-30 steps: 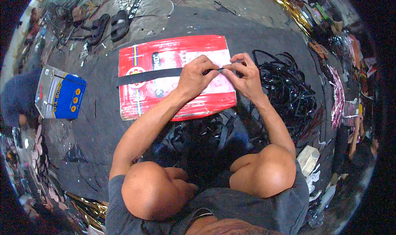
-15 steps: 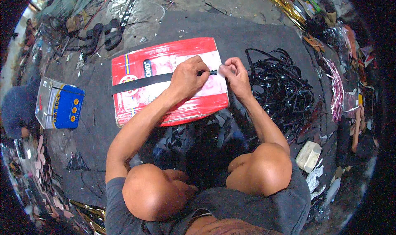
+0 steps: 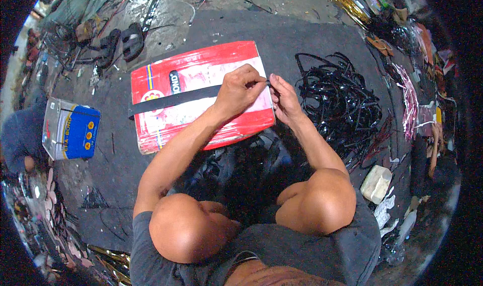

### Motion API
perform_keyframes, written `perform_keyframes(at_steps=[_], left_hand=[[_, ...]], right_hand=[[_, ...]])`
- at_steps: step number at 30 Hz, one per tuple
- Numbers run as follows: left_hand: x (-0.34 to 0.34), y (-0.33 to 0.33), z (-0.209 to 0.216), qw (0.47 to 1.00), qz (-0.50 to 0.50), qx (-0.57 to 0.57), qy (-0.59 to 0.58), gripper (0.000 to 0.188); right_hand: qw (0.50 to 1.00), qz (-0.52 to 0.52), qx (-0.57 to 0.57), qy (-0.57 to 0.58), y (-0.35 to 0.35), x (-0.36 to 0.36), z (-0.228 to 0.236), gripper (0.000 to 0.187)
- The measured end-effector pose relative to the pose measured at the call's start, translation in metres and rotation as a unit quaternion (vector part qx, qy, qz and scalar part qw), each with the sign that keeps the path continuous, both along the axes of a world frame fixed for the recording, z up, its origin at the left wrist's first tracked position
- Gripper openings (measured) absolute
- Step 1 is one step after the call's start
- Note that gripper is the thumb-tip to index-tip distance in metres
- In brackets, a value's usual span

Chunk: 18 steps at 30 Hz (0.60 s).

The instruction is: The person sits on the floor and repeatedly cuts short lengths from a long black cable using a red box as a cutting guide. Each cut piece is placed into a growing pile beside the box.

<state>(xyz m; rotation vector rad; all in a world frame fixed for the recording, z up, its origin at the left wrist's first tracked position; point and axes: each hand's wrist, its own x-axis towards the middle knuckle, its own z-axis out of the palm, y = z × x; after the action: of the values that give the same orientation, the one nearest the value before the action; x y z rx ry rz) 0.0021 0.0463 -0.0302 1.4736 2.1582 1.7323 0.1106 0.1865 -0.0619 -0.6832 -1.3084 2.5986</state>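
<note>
A red and white box-shaped block (image 3: 196, 60) in shiny wrapping lies in front of my knees. Across its top runs a flat black strip (image 3: 173, 101), from the left edge to beneath my left hand. My left hand (image 3: 236, 90) rests over the right part of the block, thumb and forefinger pinching the strip near its end. Just past the block's right edge, my right hand (image 3: 287, 100) has its fingers curled and its thumb raised, meeting the left fingertips at a small dark end of the strip. The fingers partly hide that end.
A tangled pile of glossy black strips (image 3: 342, 102) lies right of the block. To the left stands a blue and clear square container (image 3: 80, 132), with black sandals (image 3: 133, 41) beyond. A whitish block (image 3: 376, 184) sits by my right knee. Another person (image 3: 22, 135) is at far left.
My right hand has come in against the left fingertips, its thumb now upright. My left fingers have shifted slightly right, to the strip's end. The whole view has shifted a little.
</note>
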Motion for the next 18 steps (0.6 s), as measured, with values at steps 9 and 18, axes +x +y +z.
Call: perform_keyframes(at_steps=[9, 18], left_hand=[[-0.001, -0.005, 0.004, 1.0, 0.012, -0.023, 0.013, 0.006], [-0.002, -0.003, 0.0, 1.0, -0.006, -0.012, -0.01, 0.007]], right_hand=[[0.743, -0.062, 0.657, -0.109, 0.002, -0.046, 0.04, 0.031], [0.775, -0.122, 0.599, -0.161, 0.05, -0.024, -0.075, 0.025]])
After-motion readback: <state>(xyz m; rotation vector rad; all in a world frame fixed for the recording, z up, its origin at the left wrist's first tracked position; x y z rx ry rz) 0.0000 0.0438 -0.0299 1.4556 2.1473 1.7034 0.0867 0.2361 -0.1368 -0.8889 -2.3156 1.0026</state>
